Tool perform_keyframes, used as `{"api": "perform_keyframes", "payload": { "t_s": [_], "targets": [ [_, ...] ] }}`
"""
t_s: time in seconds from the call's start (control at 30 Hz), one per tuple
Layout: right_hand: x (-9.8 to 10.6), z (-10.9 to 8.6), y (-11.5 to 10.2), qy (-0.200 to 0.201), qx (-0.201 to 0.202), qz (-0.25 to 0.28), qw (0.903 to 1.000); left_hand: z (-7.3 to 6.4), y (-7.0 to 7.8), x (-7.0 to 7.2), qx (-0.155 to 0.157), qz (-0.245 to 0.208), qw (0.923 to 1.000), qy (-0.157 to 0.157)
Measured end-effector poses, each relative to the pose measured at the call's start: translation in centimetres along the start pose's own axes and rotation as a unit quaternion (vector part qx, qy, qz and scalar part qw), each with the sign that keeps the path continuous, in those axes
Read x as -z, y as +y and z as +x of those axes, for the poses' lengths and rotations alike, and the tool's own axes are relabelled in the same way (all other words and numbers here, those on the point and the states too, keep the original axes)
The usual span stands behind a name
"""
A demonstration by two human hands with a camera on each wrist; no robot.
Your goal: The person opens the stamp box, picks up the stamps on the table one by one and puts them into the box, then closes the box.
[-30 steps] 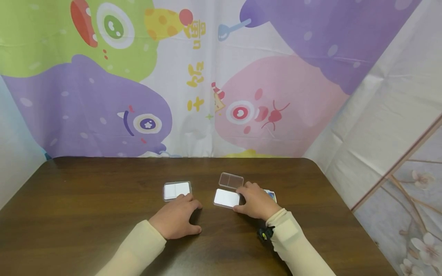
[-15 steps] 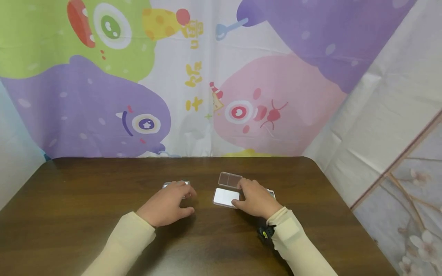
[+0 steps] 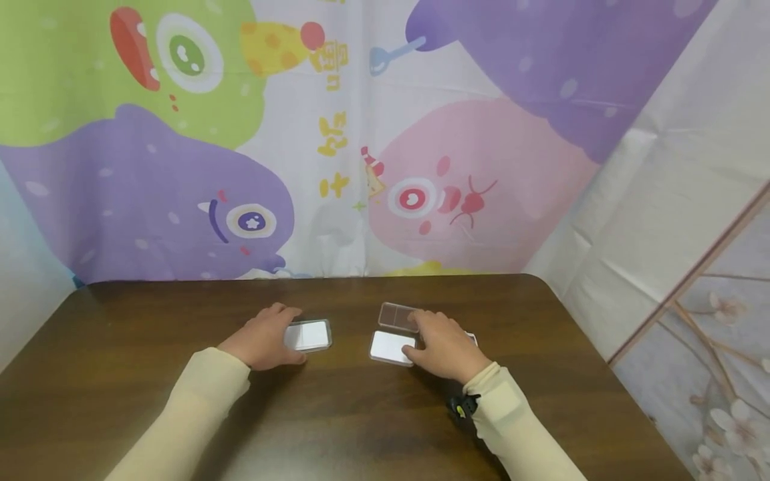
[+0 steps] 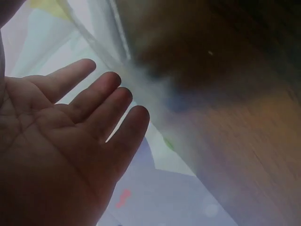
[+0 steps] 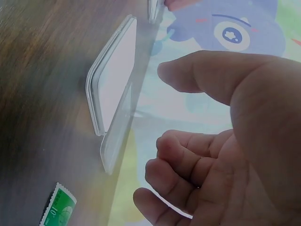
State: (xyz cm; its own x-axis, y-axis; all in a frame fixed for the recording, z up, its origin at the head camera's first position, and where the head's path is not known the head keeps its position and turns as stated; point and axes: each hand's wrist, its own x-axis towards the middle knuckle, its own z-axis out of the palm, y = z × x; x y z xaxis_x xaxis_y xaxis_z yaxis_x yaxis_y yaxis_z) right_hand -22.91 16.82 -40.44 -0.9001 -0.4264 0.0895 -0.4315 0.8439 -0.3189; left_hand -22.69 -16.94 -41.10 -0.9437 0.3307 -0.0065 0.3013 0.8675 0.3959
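Note:
My left hand point(image 3: 261, 337), its fingers extended and spread, is at the left end of a flat clear case point(image 3: 311, 335) with a white inside. In the left wrist view nothing lies on its palm point(image 4: 51, 141). To the right, a second clear case point(image 3: 391, 347) with a white inside lies with its transparent lid point(image 3: 397, 316) folded back. My right hand point(image 3: 445, 344) hovers at that case's right side, overlapping it in the head view. Its thumb and loosely bent fingers hold nothing in the right wrist view.
A green stamp point(image 5: 59, 207) with a perforated edge lies on the brown wooden table point(image 3: 361, 427), mostly hidden behind my right hand in the head view. A cartoon-printed cloth point(image 3: 337, 247) hangs at the table's far edge. A pale sheet covers the right side.
My left hand has moved left, across the left case to its left end, uncovering most of it. The right hand has stayed almost in place beside the right case.

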Motion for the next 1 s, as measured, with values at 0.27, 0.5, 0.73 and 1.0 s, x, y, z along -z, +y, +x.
{"api": "perform_keyframes", "payload": {
  "t_s": [0.27,0.5,0.73,1.0],
  "targets": [
    [0.2,0.0,0.0,0.000,-0.004,-0.015,0.9999,0.4,-0.1,0.0,0.001,-0.004,1.0000,-0.007],
    [0.3,0.1,0.0,0.003,0.000,-0.021,0.9998,0.7,-0.1,0.1,-0.001,0.003,1.0000,-0.008],
    [0.3,0.1,0.0,0.001,-0.005,-0.014,0.9999,0.9,0.0,0.0,-0.004,0.005,0.9999,-0.011],
    [0.3,-0.1,0.0,-0.005,-0.013,-0.009,0.9999,1.1,0.3,0.0,-0.009,0.002,0.9999,-0.014]
  ]
}}
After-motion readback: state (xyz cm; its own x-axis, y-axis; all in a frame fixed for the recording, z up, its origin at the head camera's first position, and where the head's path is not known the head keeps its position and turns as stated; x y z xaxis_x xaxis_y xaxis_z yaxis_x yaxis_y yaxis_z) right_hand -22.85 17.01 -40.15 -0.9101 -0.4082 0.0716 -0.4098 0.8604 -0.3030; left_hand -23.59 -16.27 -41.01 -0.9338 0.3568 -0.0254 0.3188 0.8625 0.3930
